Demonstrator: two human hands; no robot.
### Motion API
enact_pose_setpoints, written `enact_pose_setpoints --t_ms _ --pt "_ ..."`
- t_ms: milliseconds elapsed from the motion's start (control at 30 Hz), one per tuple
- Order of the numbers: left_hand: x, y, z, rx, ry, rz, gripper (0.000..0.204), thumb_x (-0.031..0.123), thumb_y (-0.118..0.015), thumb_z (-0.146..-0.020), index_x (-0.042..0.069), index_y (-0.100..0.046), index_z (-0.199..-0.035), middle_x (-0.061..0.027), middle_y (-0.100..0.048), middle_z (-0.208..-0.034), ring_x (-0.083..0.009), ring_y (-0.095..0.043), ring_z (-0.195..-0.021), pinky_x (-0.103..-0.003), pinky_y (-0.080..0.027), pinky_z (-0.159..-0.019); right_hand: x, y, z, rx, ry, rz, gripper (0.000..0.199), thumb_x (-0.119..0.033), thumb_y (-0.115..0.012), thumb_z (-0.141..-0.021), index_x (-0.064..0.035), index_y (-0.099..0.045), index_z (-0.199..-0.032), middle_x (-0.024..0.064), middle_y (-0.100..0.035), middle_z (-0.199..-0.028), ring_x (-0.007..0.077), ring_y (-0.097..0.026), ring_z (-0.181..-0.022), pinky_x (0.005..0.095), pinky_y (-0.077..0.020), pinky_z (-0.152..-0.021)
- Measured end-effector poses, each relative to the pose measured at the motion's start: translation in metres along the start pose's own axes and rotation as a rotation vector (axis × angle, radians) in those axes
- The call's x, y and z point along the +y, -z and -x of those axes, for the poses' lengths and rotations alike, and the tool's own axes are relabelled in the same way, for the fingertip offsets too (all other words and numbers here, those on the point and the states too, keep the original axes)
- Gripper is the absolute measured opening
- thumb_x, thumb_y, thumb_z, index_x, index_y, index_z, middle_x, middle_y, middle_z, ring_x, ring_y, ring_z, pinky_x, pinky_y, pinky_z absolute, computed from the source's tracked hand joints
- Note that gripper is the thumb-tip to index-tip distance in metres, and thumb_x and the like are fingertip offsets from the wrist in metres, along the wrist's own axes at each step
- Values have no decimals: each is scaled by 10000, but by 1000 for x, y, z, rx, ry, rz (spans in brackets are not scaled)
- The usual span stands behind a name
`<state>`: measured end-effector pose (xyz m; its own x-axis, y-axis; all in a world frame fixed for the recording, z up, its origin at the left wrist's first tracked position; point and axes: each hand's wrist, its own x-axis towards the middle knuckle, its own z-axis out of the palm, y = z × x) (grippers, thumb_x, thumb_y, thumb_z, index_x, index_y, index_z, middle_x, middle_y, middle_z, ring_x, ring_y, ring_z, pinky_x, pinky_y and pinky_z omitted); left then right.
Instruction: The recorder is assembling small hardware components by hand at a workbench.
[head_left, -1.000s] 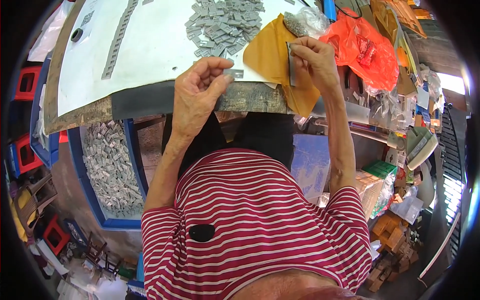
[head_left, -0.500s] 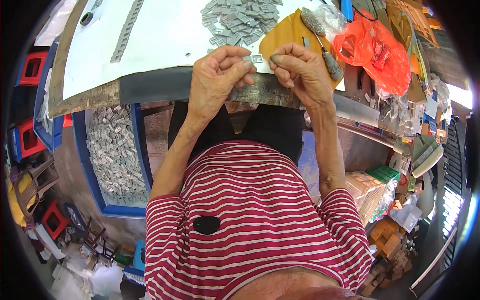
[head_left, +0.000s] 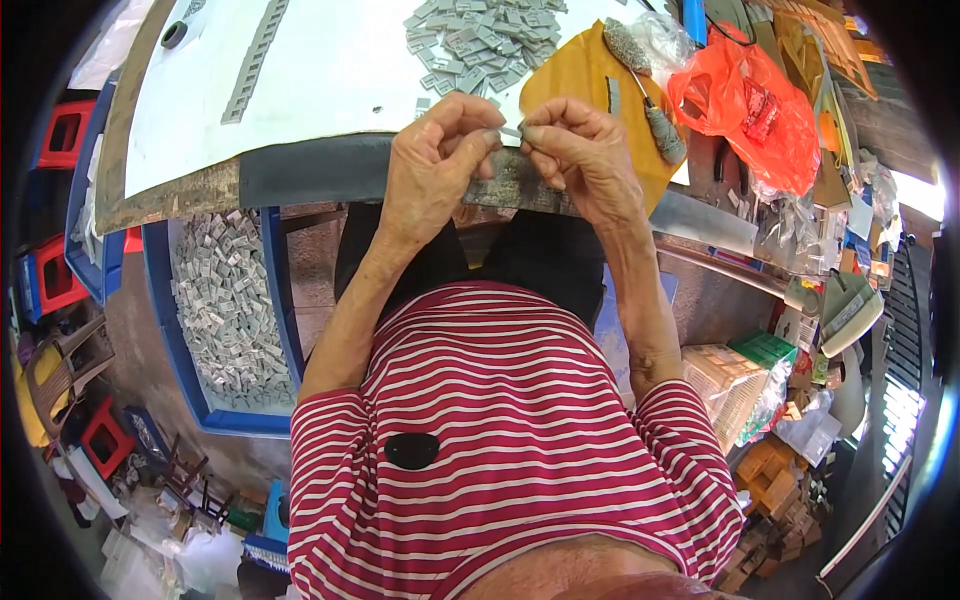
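Note:
Over the table's near edge my left hand [head_left: 437,165] pinches a small flat grey rectangular piece [head_left: 511,131] between thumb and forefinger. The piece juts out from the fingertips toward the right. My right hand [head_left: 588,160] is closed in a pinch at the piece's right end, its fingertips close against it. Whatever those fingers hold is too small and covered to make out. Just beyond both hands, a heap of similar grey pieces [head_left: 485,45] lies on the white sheet [head_left: 330,70]. A brown-yellow sheet [head_left: 565,75] with a narrow grey strip [head_left: 613,95] on it lies beside my right hand.
A row of grey pieces [head_left: 255,65] and a dark ring [head_left: 174,35] lie at the left. A brush-like tool [head_left: 645,85] and a red plastic bag [head_left: 745,105] are at the right. Below the table's left side stands a blue bin [head_left: 163,300] full of grey pieces.
My right hand has moved left, bringing its pinched fingertips up to the grey piece. My left hand has barely shifted and still holds the piece. More of the narrow grey strip now shows.

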<state>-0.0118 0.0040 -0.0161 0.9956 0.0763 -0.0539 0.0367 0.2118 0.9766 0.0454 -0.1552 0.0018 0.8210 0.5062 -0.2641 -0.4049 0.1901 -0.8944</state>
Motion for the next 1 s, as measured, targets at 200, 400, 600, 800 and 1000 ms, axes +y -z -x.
enact_pose_setpoints --t_ms 200,400,600,800,1000 --pt "-5 -4 1 -62 -82 117 112 -12 -512 -829 -16 -539 -937 -20 -561 -781 -57 -552 -682 -177 -460 -626 3 2 4 36 39 104 114 -40 -616 -772 26 -592 -862 33 -580 -664 55 -515 -508 158 -384 -426" --pt "-6 -5 2 -75 -56 93 122 -17 -519 -828 -28 -529 -949 -35 -566 -795 -69 -558 -688 -188 -477 -651 1 1 8 66 90 236 105 -26 -615 -756 23 -597 -846 21 -571 -646 52 -517 -508 158 -380 -421" --pt "-6 -8 3 -42 -83 81 150 -2 -527 -830 -24 -532 -978 -41 -568 -790 -69 -557 -668 -185 -468 -608 1 3 9 38 61 263 114 -21 -625 -744 17 -584 -843 22 -570 -647 55 -517 -501 155 -378 -413" --pt "-6 -7 5 -76 -46 -18 182 8 -535 -823 -31 -538 -1001 -41 -572 -788 -66 -554 -664 -177 -461 -598 0 6 8 16 -13 264 118 -19 -632 -740 13 -565 -832 24 -564 -635 55 -516 -493 156 -372 -400" --pt "-4 -4 6 -100 -17 -4 172 6 -534 -822 -31 -540 -990 -40 -574 -782 -68 -553 -659 -175 -459 -597 0 6 8 -12 -34 279 119 -30 -629 -746 16 -570 -840 21 -561 -632 52 -508 -489 155 -362 -397"
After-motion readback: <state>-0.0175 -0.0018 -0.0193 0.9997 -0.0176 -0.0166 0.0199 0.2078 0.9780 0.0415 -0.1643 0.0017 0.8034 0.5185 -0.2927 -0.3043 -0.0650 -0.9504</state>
